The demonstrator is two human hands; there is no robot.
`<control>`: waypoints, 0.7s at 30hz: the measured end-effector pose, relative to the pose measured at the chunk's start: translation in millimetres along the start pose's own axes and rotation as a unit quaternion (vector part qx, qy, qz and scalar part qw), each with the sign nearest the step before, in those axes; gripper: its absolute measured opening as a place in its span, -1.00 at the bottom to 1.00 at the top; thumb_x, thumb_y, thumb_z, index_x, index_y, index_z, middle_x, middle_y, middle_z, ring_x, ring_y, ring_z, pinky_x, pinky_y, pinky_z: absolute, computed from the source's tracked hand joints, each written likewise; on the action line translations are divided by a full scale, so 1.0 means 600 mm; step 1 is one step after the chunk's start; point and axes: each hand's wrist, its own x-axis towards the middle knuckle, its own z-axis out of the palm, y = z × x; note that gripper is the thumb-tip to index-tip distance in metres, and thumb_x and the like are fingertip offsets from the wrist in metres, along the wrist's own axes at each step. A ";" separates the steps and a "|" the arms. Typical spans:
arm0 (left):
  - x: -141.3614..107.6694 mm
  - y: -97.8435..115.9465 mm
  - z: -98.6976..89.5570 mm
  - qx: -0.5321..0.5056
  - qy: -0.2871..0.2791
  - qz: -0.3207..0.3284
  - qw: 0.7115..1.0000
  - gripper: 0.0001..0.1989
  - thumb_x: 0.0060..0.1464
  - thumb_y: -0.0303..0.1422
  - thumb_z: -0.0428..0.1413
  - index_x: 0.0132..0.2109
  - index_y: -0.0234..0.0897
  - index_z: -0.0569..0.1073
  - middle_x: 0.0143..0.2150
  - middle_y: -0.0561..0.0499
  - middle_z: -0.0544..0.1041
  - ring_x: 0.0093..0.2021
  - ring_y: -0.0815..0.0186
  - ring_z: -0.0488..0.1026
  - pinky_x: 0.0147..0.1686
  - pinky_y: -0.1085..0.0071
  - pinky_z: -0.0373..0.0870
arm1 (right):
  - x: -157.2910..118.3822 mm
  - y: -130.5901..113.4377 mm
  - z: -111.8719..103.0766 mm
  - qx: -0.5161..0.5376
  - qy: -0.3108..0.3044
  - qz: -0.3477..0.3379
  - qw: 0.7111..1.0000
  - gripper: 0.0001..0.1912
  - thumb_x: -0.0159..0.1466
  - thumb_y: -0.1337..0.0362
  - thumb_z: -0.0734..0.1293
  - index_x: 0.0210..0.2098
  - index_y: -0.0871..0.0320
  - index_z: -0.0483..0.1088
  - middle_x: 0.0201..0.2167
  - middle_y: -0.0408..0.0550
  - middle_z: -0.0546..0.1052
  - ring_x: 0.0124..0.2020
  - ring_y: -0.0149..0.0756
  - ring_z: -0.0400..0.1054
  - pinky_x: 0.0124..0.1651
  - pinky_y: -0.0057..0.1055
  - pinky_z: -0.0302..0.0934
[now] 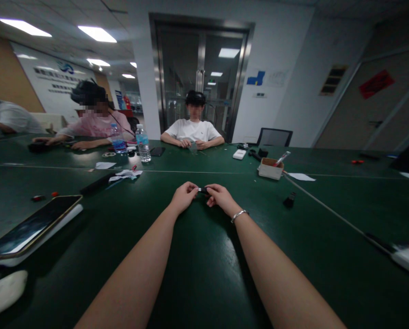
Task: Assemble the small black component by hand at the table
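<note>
Over the middle of the green table, my left hand pinches the silver end of a small black piece with a silver tip. The fingers of my right hand, which has a silver bracelet at the wrist, are closed on its black end. The piece lies level between both hands; it is too small to name its kind, and my fingertips hide its ends. To the right of my right hand, a small black brush-like object stands on the table.
At left lie a phone and a white mouse-shaped object. Water bottles and crumpled paper are farther back. A small box stands at right. Two people sit across the table.
</note>
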 end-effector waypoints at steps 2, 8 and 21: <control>0.000 -0.001 0.000 -0.002 -0.002 0.001 1.000 -0.79 0.04 -0.25 0.10 -0.23 -0.29 0.44 -0.40 0.00 0.49 -0.42 0.36 0.43 -0.37 0.41 0.34 | 0.000 -0.001 0.000 -0.001 0.002 0.002 1.000 -0.86 0.31 0.41 0.22 -0.14 0.26 0.32 -0.50 -0.12 0.45 -0.69 -0.51 0.36 -0.65 -0.59 0.28; -0.001 -0.002 0.004 -0.028 0.006 -0.013 1.000 -0.80 0.04 -0.24 0.11 -0.27 -0.31 0.43 -0.44 0.02 0.47 -0.46 0.39 0.41 -0.40 0.44 0.32 | 0.001 0.000 0.000 0.000 0.005 0.004 1.000 -0.84 0.31 0.41 0.21 -0.12 0.27 0.33 -0.52 -0.13 0.45 -0.70 -0.50 0.35 -0.66 -0.60 0.27; 0.002 -0.005 0.003 -0.013 0.005 -0.017 1.000 -0.76 0.04 -0.19 0.09 -0.28 -0.30 0.43 -0.46 0.03 0.48 -0.48 0.39 0.40 -0.43 0.45 0.29 | -0.001 -0.001 -0.001 0.001 -0.003 -0.002 1.000 -0.85 0.30 0.41 0.24 -0.13 0.27 0.33 -0.48 -0.10 0.47 -0.68 -0.50 0.37 -0.63 -0.58 0.30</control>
